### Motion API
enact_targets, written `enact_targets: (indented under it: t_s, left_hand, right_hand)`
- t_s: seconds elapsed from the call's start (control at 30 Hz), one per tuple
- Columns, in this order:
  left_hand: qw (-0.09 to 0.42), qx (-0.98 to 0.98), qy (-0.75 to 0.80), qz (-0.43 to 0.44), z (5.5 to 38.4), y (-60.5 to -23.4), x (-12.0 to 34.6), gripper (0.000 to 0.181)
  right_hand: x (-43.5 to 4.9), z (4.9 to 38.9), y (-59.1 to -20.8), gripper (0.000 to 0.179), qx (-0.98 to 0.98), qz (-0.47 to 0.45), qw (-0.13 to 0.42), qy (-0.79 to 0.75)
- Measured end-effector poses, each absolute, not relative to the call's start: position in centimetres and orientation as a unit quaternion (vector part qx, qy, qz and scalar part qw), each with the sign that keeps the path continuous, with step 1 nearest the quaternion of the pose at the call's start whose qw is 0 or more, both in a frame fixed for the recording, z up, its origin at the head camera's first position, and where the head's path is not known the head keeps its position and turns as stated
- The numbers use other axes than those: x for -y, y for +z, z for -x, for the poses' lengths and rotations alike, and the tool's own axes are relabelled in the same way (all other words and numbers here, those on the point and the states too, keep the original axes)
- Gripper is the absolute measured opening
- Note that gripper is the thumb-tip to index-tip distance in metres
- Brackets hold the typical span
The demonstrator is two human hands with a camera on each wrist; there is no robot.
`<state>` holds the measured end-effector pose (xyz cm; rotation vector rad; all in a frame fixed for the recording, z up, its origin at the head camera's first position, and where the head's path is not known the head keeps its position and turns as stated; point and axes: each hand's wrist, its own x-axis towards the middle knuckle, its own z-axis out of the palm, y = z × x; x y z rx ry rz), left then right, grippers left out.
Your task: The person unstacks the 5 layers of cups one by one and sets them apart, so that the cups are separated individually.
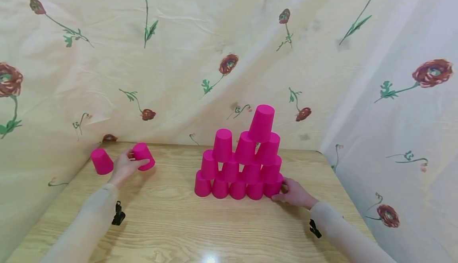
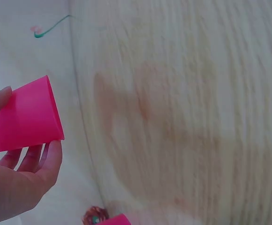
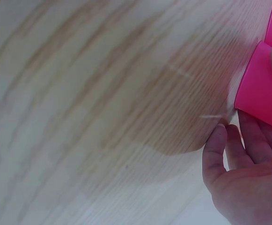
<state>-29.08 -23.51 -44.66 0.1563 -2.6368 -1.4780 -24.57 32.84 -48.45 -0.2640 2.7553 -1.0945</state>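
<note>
My left hand (image 1: 125, 167) holds a pink cup (image 1: 141, 151), turned rim-down and slightly tilted, just above the table at the left. In the left wrist view, thumb and fingers lie on opposite sides of that cup (image 2: 23, 115). A stepped stack of upside-down pink cups (image 1: 237, 190) stands right of centre. Three cups form its third row, with a single cup (image 1: 262, 123) on top at the right. Around the bottom row's rightmost cup (image 1: 272, 188) my right hand (image 1: 295, 193) has its thumb and fingers; the right wrist view shows this cup (image 3: 262, 89) between them.
Another upside-down pink cup (image 1: 101, 162) stands near the table's left edge, close to the left hand. Flower-printed cloth (image 1: 186, 76) hangs behind and beside the wooden table (image 1: 179, 227). A black clip (image 1: 118, 214) is at the left sleeve, another (image 1: 315, 229) at the right.
</note>
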Motion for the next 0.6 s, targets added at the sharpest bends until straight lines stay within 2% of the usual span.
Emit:
enact_targets:
  t_s: [0.3,0.6]
  left_hand:
    - [0.031,0.875,-0.476,-0.086,28.9,-45.3,25.0,0.082]
    - [0.057,0.888,-0.449,-0.08,28.5,-46.1,26.3,0.078]
  right_hand:
    - [-32.7,24.4,-48.3,0.067,-0.924,0.068,0.085,-0.367]
    - [-32.8,24.5,-48.5,0.066,-0.921,0.086,0.083,-0.37]
